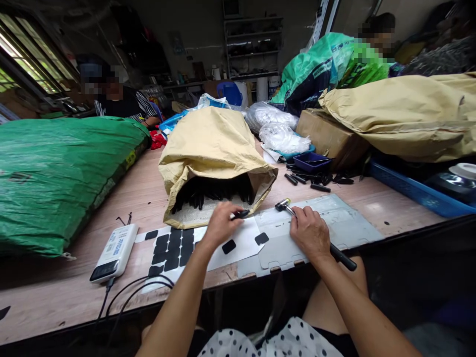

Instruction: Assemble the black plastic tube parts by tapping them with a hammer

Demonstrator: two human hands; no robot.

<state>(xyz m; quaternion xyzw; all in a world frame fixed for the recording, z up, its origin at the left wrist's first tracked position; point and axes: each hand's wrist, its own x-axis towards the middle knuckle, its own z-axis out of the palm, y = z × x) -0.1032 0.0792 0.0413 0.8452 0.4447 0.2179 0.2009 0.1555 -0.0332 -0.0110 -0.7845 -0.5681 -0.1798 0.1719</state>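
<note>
My left hand (223,224) is closed on a small black pen-like piece (241,214), just in front of the mouth of a tan sack (219,144). Inside that sack lie many slim black pieces (211,192). My right hand (310,232) grips a small hammer (285,206) by its shaft; the head, with a yellow face, points away over a grey board (334,223), and the black handle end sticks out behind my wrist. Under my left hand is a white sheet (243,237) with dark rounded squares (174,245) stuck on it.
A white power bank (115,253) with black cables lies left of the sheet. A bulging green sack (63,178) fills the left side. Black pieces (320,188) lie by a purple tray (311,161) and a cardboard box (329,136). Two people sit farther back.
</note>
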